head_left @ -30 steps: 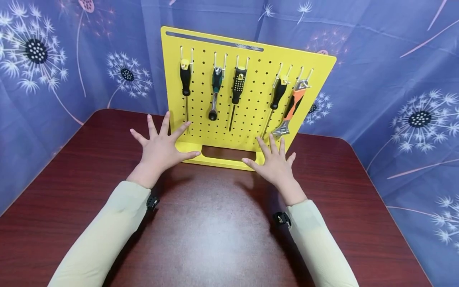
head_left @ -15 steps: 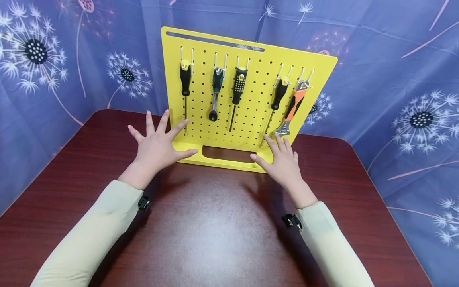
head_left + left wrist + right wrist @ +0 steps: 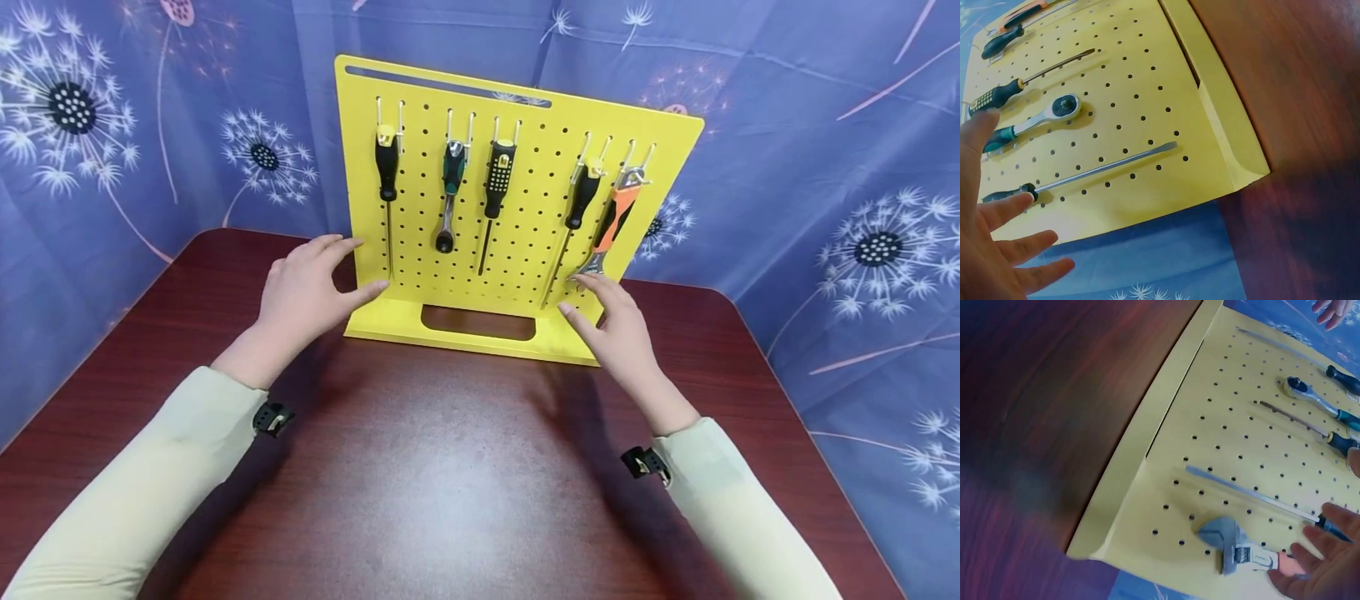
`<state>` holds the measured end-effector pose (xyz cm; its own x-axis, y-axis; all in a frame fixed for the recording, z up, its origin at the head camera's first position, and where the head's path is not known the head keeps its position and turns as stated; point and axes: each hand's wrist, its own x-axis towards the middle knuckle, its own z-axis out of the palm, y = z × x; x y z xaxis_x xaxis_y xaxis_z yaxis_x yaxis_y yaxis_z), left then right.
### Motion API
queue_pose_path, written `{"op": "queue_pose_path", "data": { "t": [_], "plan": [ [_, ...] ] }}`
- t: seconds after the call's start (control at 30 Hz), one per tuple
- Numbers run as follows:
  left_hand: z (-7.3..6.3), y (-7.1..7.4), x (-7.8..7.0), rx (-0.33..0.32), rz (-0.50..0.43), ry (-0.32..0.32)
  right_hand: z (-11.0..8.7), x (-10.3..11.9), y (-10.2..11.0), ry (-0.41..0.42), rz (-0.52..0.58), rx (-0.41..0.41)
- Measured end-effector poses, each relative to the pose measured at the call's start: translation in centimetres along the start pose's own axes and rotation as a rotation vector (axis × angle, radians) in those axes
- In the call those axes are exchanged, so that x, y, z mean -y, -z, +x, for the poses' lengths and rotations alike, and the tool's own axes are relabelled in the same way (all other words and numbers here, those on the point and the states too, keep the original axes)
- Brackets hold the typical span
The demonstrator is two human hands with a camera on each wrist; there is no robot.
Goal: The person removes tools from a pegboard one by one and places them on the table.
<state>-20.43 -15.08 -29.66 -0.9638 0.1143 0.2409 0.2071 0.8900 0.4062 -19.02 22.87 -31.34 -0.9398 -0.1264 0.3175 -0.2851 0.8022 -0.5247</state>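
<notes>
A yellow pegboard point(image 3: 525, 242) stands upright with tools hanging from its hooks. From left to right hang a black-handled screwdriver point(image 3: 387, 171), a green-handled ratchet point(image 3: 453, 171), a screwdriver with a dotted grip point(image 3: 499, 179), another black screwdriver point(image 3: 583, 198) and an orange-handled adjustable wrench point(image 3: 618, 208). My left hand point(image 3: 300, 287) is at the board's lower left edge, fingers loosely bent, thumb toward the leftmost screwdriver's tip. Just below the adjustable wrench, my right hand point(image 3: 618, 329) overlaps its jaw end in the head view. Neither hand holds anything.
The board's flat foot point(image 3: 401, 318), with a cut-out opening, rests on a dark red wooden table point(image 3: 450, 467). Behind hangs a blue curtain point(image 3: 465, 42) with dandelion prints. Black wrist straps point(image 3: 273, 418) sit at both sleeve cuffs.
Both hands have moved apart, the left to the left and the right to the right. Their widely spread fingers have relaxed and drawn together. The tools hang as before.
</notes>
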Motion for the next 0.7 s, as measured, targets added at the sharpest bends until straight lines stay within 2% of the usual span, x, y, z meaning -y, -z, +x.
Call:
{"op": "queue_pose_path", "data": {
  "t": [0.13,0.23,0.5,0.7],
  "plan": [
    [0.5,0.7,0.4,-0.038,-0.118,-0.038,0.3,-0.3,0.8,0.033,0.025,-0.071],
    [0.9,1.3,0.6,-0.055,-0.195,-0.036,0.5,-0.4,1.5,0.023,0.051,-0.102],
    [2.0,2.8,1.0,-0.065,-0.342,0.045,0.9,-0.1,3.0,-0.054,0.193,-0.137],
    [3.0,3.6,1.6,-0.012,-0.399,0.088,1.3,-0.2,4.1,-0.088,0.253,-0.157]
  ]
}}
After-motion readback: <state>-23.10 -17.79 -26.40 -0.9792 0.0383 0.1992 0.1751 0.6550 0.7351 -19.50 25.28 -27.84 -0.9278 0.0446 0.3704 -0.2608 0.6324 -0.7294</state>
